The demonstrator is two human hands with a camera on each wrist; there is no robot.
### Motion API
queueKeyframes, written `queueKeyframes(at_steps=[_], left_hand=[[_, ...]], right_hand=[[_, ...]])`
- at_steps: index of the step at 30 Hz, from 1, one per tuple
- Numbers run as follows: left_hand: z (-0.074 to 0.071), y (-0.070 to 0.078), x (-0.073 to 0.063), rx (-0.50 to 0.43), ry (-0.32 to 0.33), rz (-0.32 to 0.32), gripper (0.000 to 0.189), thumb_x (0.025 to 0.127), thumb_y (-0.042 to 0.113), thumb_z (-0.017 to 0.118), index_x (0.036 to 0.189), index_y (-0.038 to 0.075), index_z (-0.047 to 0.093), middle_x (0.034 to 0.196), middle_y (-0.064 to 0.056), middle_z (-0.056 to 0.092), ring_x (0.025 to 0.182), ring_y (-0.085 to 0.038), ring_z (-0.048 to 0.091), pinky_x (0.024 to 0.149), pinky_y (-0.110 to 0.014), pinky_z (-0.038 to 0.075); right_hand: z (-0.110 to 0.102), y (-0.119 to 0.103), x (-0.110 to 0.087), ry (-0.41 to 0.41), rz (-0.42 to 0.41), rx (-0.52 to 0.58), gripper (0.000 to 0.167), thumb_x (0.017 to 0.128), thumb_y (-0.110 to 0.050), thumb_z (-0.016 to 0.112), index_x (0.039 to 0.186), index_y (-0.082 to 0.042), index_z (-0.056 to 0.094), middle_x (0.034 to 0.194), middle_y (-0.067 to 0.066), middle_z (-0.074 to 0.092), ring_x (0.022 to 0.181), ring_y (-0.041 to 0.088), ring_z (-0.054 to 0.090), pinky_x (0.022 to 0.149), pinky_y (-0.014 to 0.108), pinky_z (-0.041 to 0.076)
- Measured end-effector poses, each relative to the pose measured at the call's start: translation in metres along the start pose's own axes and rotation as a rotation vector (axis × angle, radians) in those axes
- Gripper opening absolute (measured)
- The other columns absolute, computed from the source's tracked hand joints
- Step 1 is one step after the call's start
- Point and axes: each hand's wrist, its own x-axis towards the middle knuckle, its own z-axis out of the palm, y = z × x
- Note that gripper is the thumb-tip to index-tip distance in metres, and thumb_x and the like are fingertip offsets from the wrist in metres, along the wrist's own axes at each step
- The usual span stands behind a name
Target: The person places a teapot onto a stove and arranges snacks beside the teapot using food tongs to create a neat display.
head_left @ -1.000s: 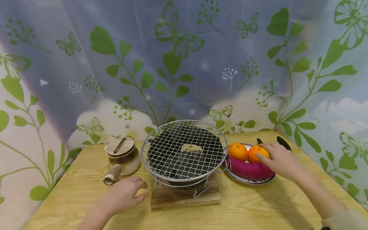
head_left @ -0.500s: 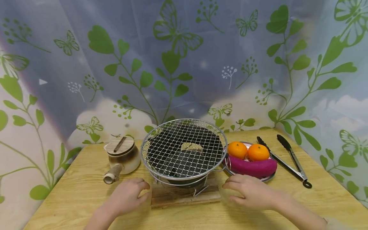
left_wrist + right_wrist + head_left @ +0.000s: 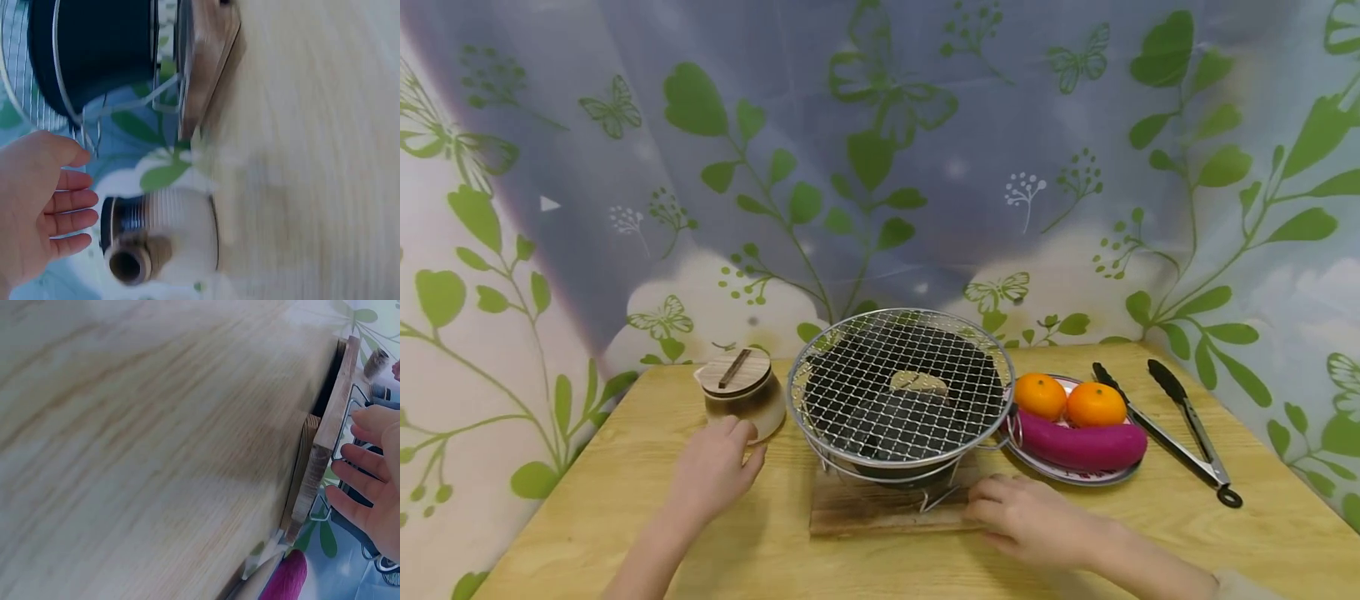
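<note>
Nearest me, the right hand (image 3: 1030, 522), loosely spread, is by the right end of the wooden board (image 3: 872, 507). The left hand (image 3: 715, 468), also loose, partly hides the lidded pot (image 3: 748, 408) at left; a grill (image 3: 901, 392) separates that from oranges (image 3: 1096, 405) and tongs (image 3: 1176, 447).

No words, numbers or brand names can be read. On the right, a round plate (image 3: 1078, 477) carries a row of small dark red marks along the near part of its pale rim. They resemble written characters, but they are too small and blurred to make out, and part of the row is covered, so whether they are writing or ornament cannot be told. On the far left, the patterned cloth (image 3: 940, 250) bears one plain sign-like shape, a small solid white triangle (image 3: 550, 203) with its point toward the right, printed on a blue-grey area.
</note>
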Motion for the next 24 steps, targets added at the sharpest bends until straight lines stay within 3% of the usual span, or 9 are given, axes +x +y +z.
queueKeyframes(at_steps=[5, 12, 20, 24], left_hand=[[-0.002, -0.021, 0.008, -0.050, -0.051, -0.128, 0.009, 0.078, 0.008, 0.066, 0.078, 0.002, 0.060, 0.074, -0.008, 0.054, 0.068, -0.028, 0.054, 0.061, -0.041, 0.046], [-0.008, -0.046, 0.010, -0.111, -0.175, -0.322, 0.032, 0.085, 0.024, 0.062, 0.098, -0.005, 0.062, 0.089, -0.019, 0.058, 0.081, -0.034, 0.056, 0.067, -0.048, 0.046], [-0.011, -0.055, 0.014, -0.139, -0.285, -0.427, 0.043, 0.087, 0.027, 0.056, 0.111, -0.008, 0.056, 0.105, -0.028, 0.055, 0.096, -0.043, 0.053, 0.074, -0.053, 0.045], [-0.012, -0.059, 0.016, -0.200, -0.366, -0.483, 0.052, 0.088, 0.034, 0.055, 0.113, -0.012, 0.053, 0.105, -0.029, 0.056, 0.093, -0.042, 0.055, 0.074, -0.052, 0.046]], right_hand=[[0.001, -0.002, -0.001, -0.049, 0.001, -0.044, 0.028, 0.076, -0.024, 0.072, 0.101, -0.014, 0.065, 0.103, 0.000, 0.058, 0.088, 0.015, 0.056, 0.076, 0.031, 0.050], [0.005, -0.003, -0.002, -0.062, -0.008, -0.051, 0.025, 0.077, -0.025, 0.071, 0.100, -0.014, 0.066, 0.103, -0.001, 0.058, 0.090, 0.014, 0.055, 0.077, 0.030, 0.050], [0.006, -0.004, -0.002, -0.055, -0.003, -0.026, 0.023, 0.077, -0.024, 0.071, 0.098, -0.015, 0.066, 0.104, -0.002, 0.057, 0.091, 0.013, 0.054, 0.078, 0.029, 0.050], [0.007, -0.004, -0.002, -0.035, 0.003, -0.033, 0.022, 0.077, -0.024, 0.071, 0.096, -0.015, 0.065, 0.103, -0.002, 0.058, 0.091, 0.012, 0.054, 0.079, 0.028, 0.049]])
